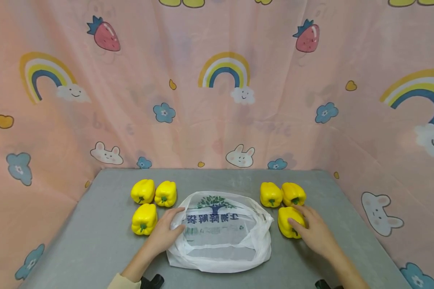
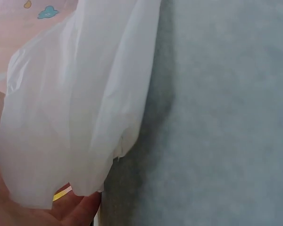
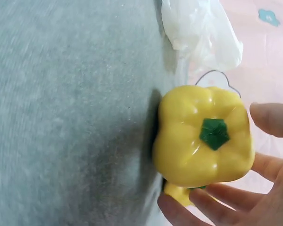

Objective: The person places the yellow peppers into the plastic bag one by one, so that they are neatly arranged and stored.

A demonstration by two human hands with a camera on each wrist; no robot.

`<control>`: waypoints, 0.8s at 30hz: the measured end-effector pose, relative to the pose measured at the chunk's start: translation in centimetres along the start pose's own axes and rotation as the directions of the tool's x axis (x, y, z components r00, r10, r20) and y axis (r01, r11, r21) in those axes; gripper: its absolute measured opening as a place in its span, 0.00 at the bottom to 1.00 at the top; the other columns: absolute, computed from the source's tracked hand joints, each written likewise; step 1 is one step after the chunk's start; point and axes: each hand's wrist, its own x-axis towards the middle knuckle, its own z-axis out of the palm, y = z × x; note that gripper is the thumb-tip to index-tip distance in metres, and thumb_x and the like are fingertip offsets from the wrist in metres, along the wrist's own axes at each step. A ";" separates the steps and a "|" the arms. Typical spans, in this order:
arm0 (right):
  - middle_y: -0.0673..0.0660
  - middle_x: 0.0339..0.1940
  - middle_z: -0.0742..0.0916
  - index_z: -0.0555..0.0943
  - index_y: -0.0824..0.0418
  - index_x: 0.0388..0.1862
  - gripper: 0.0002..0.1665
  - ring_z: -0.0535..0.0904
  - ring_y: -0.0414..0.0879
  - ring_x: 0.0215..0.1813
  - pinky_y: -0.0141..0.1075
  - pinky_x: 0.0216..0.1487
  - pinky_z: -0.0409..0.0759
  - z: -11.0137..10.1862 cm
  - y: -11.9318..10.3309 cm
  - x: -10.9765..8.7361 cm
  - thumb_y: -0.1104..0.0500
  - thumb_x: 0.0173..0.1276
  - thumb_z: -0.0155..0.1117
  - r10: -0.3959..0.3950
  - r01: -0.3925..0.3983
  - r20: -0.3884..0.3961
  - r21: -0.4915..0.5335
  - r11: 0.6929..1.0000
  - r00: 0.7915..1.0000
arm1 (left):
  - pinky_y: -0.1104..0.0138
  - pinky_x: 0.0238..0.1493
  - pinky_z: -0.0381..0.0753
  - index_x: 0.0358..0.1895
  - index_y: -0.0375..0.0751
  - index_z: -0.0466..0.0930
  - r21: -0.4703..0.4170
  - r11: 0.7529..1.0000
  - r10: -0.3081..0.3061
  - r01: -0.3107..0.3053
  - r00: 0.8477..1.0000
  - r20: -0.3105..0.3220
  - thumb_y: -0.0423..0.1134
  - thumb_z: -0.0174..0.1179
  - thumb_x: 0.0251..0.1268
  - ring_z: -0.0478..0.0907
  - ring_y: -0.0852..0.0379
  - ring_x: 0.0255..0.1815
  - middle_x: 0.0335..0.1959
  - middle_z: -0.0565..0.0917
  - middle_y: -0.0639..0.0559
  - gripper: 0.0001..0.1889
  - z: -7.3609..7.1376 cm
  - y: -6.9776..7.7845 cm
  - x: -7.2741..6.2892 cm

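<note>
A white plastic bag (image 1: 217, 263) with a printed tree and lettering lies mouth open at the middle of the table. My left hand (image 1: 162, 233) holds its left rim; in the left wrist view the bag's film (image 2: 75, 103) hides part of the fingers. On the right, my right hand (image 1: 318, 233) is spread around the nearest yellow bell pepper (image 1: 285, 216). The right wrist view shows that pepper (image 3: 184, 150) between thumb and fingers, green stem facing the camera. The thumb stands apart from it; whether the fingers touch it, I cannot tell.
Two more yellow peppers, one (image 1: 271, 194) beside another (image 1: 293, 193), sit just behind on the right. Left of the bag stand three peppers (image 1: 143, 191), (image 1: 165, 194), (image 1: 144, 218). A pink patterned curtain (image 1: 217, 128) rises behind the grey table (image 1: 94, 249).
</note>
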 end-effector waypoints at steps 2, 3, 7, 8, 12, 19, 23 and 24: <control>0.75 0.72 0.68 0.66 0.68 0.75 0.45 0.62 0.74 0.72 0.73 0.65 0.61 0.1 0.2 0.1 0.34 0.75 0.55 0.015 -0.015 0.018 0.020 1.000 1.000 | 0.38 0.71 0.62 0.71 0.47 0.72 -0.005 1.000 -0.002 0.002 1.000 0.003 0.36 0.62 0.70 0.65 0.38 0.73 0.72 0.70 0.41 0.26 0.1 0.1 0.0; 0.75 0.72 0.69 0.66 0.68 0.75 0.46 0.62 0.74 0.72 0.73 0.65 0.62 0.1 0.3 0.2 0.34 0.75 0.55 0.021 -0.022 0.024 0.030 0.999 0.999 | 0.38 0.71 0.62 0.71 0.47 0.72 -0.007 1.000 -0.002 0.002 1.000 0.004 0.36 0.62 0.70 0.65 0.38 0.73 0.72 0.70 0.41 0.26 0.1 0.1 0.1; 0.73 0.72 0.71 0.65 0.68 0.75 0.46 0.64 0.72 0.72 0.70 0.65 0.64 0.2 0.5 0.2 0.34 0.75 0.57 0.033 -0.037 0.044 0.077 0.996 0.998 | 0.37 0.71 0.61 0.71 0.47 0.73 -0.015 1.000 -0.012 0.012 1.000 0.009 0.36 0.62 0.70 0.65 0.38 0.73 0.72 0.70 0.41 0.26 0.1 0.3 0.0; 0.72 0.72 0.71 0.66 0.68 0.75 0.46 0.65 0.71 0.71 0.69 0.65 0.65 0.2 0.5 0.1 0.35 0.74 0.57 0.035 -0.039 0.048 0.087 0.995 0.998 | 0.37 0.71 0.61 0.71 0.47 0.73 -0.015 1.000 -0.015 0.016 1.000 0.009 0.36 0.62 0.70 0.65 0.38 0.73 0.72 0.70 0.41 0.26 0.1 0.3 0.0; 0.72 0.73 0.71 0.65 0.66 0.75 0.46 0.66 0.70 0.71 0.69 0.65 0.66 0.2 0.3 0.2 0.35 0.74 0.58 0.055 -0.064 0.083 0.115 0.991 0.995 | 0.37 0.72 0.61 0.71 0.46 0.73 -0.019 1.000 -0.025 0.025 1.000 0.012 0.36 0.62 0.70 0.65 0.38 0.73 0.72 0.70 0.41 0.26 0.0 0.3 -0.1; 0.73 0.73 0.71 0.66 0.65 0.75 0.45 0.69 0.70 0.69 0.67 0.63 0.70 0.0 -0.2 0.4 0.35 0.74 0.58 0.071 -0.081 0.077 0.133 0.988 0.994 | 0.38 0.72 0.61 0.71 0.46 0.72 -0.024 1.000 -0.016 0.016 1.000 0.010 0.36 0.61 0.70 0.65 0.38 0.73 0.72 0.70 0.41 0.26 -0.4 0.3 0.2; 0.73 0.72 0.72 0.67 0.67 0.74 0.44 0.68 0.71 0.69 0.69 0.63 0.69 -0.5 -0.8 0.3 0.37 0.75 0.59 0.057 -0.064 0.060 0.120 0.991 0.997 | 0.37 0.72 0.61 0.71 0.46 0.72 -0.038 0.999 -0.022 0.022 1.000 0.012 0.36 0.61 0.71 0.65 0.37 0.74 0.72 0.70 0.40 0.26 -0.3 0.2 0.1; 0.74 0.72 0.72 0.67 0.67 0.74 0.44 0.67 0.72 0.70 0.69 0.63 0.68 -0.8 -1.0 0.2 0.37 0.75 0.58 0.057 -0.064 0.063 0.116 0.991 0.996 | 0.37 0.71 0.61 0.71 0.46 0.72 -0.041 0.999 -0.023 0.024 1.000 0.012 0.36 0.61 0.71 0.65 0.37 0.74 0.72 0.70 0.40 0.26 -0.2 0.2 0.1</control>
